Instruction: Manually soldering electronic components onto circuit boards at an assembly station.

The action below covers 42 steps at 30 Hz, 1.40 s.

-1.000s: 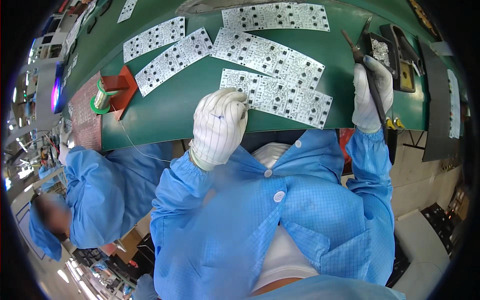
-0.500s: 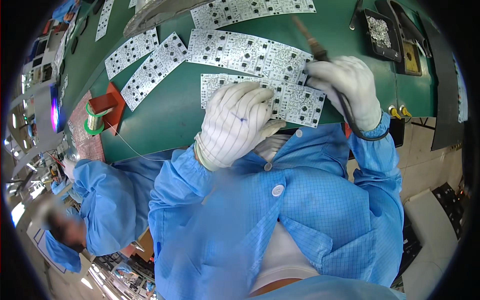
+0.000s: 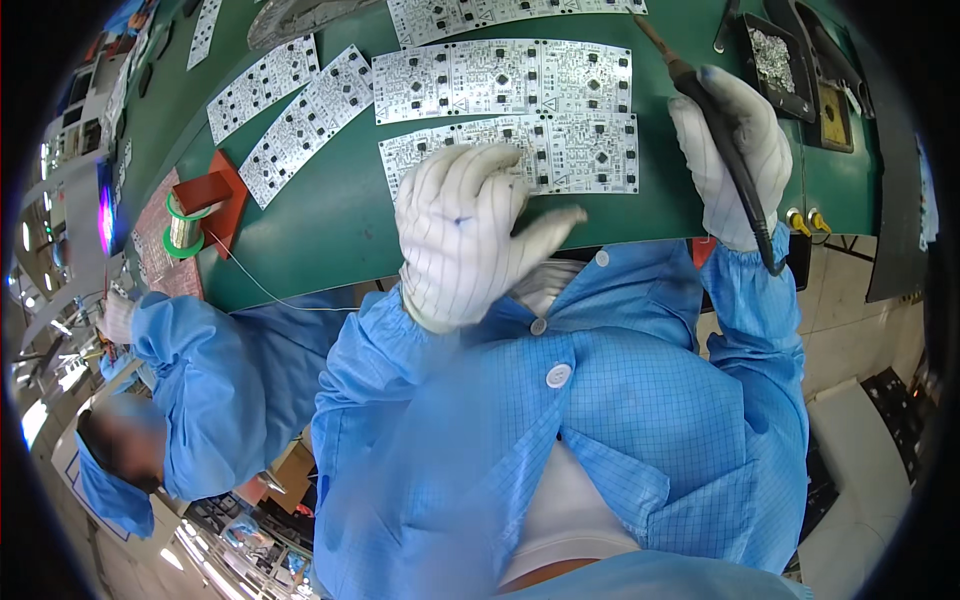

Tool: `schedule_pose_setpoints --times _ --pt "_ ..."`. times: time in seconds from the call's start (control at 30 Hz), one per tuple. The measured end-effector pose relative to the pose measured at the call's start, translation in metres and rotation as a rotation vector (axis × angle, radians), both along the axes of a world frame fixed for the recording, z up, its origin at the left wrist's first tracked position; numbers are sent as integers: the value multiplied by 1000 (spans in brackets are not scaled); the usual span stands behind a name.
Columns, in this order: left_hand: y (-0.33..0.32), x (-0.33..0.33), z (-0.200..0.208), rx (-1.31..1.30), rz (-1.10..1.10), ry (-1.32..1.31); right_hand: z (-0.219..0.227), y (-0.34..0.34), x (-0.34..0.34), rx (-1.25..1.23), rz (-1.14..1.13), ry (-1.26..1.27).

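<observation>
My left hand (image 3: 465,230), in a white striped glove, lies palm down over the left part of a white circuit board panel (image 3: 590,150). Its fingers stretch across the board and the thumb points out to the right. In my gloved right hand (image 3: 740,150) is a soldering iron (image 3: 722,140), held to the right of the panels with its tip up and to the left, apart from the near panel. A second circuit board panel (image 3: 500,80) lies just beyond the near one.
More circuit boards (image 3: 300,130) lie at the far left. A solder wire spool (image 3: 183,230) stands beside a red stand (image 3: 228,185), its wire running toward my left sleeve. A black tray of metal bits (image 3: 775,65) sits far right. Another person (image 3: 220,390) works at left.
My right hand and the soldering iron have moved right, away from the near panel. The near panel has turned slightly and shifted left. My left thumb now sticks out farther.
</observation>
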<state>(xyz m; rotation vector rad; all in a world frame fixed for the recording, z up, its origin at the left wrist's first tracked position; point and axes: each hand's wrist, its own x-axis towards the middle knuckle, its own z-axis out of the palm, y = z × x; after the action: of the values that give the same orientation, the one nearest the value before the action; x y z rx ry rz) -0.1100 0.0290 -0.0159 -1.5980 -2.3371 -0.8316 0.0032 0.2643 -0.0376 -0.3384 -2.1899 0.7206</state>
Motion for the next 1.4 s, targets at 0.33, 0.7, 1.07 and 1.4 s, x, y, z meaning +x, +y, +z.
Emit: schedule_pose_setpoints --times 0.33,0.7,1.07,1.4 --pt "-10 14 -4 -45 111 -150 4 -1 10 -385 24 -39" --pt "-9 23 -14 32 150 -178 5 0 11 -456 -65 -33" --pt "-26 20 -18 55 181 -150 11 -4 8 -439 -12 -47" --pt "-44 11 -17 65 272 -183 14 -15 38 -413 427 -26"
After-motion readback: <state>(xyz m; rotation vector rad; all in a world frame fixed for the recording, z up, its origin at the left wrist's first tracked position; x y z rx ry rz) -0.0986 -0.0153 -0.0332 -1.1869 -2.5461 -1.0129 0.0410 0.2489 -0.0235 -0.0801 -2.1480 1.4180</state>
